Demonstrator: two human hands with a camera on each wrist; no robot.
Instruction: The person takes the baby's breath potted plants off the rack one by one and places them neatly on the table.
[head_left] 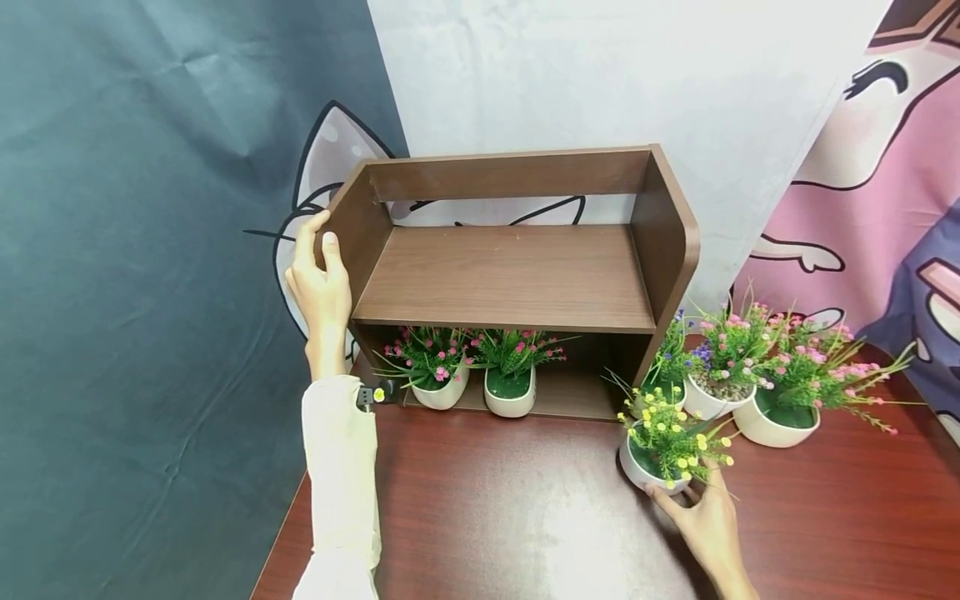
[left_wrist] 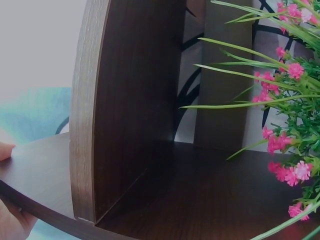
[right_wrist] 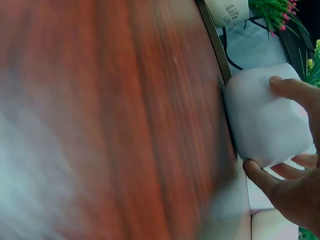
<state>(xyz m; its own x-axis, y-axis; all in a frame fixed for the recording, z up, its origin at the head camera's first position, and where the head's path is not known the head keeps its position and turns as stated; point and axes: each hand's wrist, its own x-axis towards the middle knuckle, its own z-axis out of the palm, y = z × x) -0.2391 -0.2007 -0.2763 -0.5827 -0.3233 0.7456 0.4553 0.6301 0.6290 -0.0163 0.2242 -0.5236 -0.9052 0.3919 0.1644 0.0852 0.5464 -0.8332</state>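
Observation:
My left hand [head_left: 318,283] grips the front edge of the left side panel of a two-tier brown wooden shelf [head_left: 510,275]. In the left wrist view, fingertips [left_wrist: 6,151] show at both faces of that panel. Near the shelf's lower right front corner, my right hand [head_left: 705,521] holds a white pot [head_left: 637,471] of yellow flowers [head_left: 667,429]. The right wrist view shows thumb and fingers spread round the pot's smooth side [right_wrist: 267,120]. Whether its base touches the table cannot be told.
On the lower tier stand two pots of pink flowers [head_left: 438,392] [head_left: 512,400]. Right of the shelf are a blue-flowered plant [head_left: 671,362] and white pots of pink flowers [head_left: 720,400] [head_left: 776,425]. A reddish wooden table [head_left: 510,508] lies beneath, with curtains [head_left: 150,292] behind.

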